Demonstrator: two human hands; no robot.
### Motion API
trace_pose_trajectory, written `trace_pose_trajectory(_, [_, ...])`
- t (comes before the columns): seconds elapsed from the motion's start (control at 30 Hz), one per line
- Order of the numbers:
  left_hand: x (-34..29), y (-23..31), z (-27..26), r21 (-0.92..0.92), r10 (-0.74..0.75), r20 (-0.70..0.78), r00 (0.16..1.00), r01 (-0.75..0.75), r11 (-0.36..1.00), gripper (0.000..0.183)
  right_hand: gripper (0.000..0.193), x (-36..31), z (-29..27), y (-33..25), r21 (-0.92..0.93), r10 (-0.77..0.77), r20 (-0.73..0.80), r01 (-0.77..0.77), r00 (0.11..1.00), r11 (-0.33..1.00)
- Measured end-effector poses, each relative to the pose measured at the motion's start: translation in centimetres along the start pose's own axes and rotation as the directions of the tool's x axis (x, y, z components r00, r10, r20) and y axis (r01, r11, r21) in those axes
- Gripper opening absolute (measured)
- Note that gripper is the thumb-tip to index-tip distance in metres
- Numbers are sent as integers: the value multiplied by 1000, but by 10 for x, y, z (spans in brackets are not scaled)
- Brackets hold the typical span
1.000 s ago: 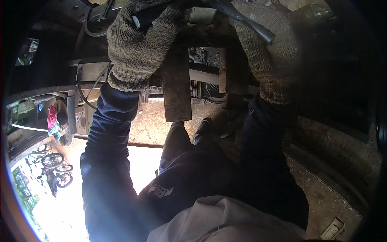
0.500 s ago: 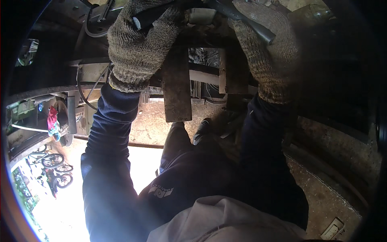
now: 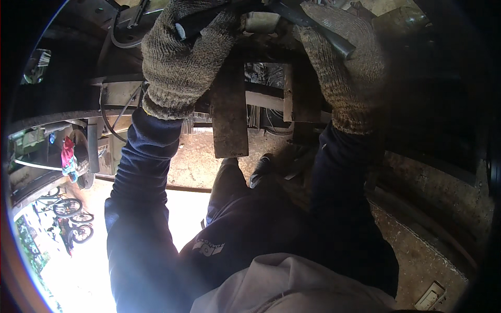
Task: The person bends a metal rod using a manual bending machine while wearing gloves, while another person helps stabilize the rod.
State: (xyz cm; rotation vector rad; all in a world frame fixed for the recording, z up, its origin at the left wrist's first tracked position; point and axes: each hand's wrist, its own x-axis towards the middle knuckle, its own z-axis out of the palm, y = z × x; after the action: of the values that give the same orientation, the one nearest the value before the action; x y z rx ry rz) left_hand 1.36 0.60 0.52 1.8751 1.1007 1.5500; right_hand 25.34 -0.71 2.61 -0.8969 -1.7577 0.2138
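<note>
Both my hands wear grey-brown knitted work gloves and are raised to the upper edge of the head view. My left hand (image 3: pixel 182 68) is closed round a dark bar (image 3: pixel 195 27), whose pale round end shows between thumb and fingers. My right hand (image 3: pixel 347 73) closes on another dark, round bar (image 3: pixel 323 35), slanting down to the right, its thumb below the bar. Whether the two bars join is hidden at the picture's edge. Between the hands is a short pale cylindrical part (image 3: pixel 261 23). Beneath it hangs a flat brown plank-like piece (image 3: pixel 229 117).
Dark frame members surround my arms. A thin curved cable (image 3: pixel 104 112) hangs at left, near a red and blue cloth (image 3: pixel 69 156). Bicycles (image 3: pixel 68 208) stand outside in bright light. My feet are on a brown floor (image 3: pixel 195 156); a pale rectangular object (image 3: pixel 430 296) lies lower right.
My left hand has shifted very slightly to the right. Both hands keep their hold on the bars, and little else differs.
</note>
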Motion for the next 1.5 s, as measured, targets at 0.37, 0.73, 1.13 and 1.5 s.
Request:
trace_pose_trajectory(0.37, [-1,-3,-4,-65,23,29,999,-21,998,34,28,0,4,-2,121,48,-2,-47,999,992])
trace_pose_trajectory(0.73, [1,-2,-2,-15,35,24,999,-35,999,33,27,0,-2,3,-168,-131,29,134,991,977])
trace_pose_trajectory(1.13, [1,1,-2,38,89,16,996,-89,995,34,27,1,-6,-4,-179,-113,76,125,991,976])
trace_pose_trajectory(1.5, [-2,-3,-6,-11,37,35,999,-37,999,33,27,6,-3,-9,-156,-74,36,79,997,985])
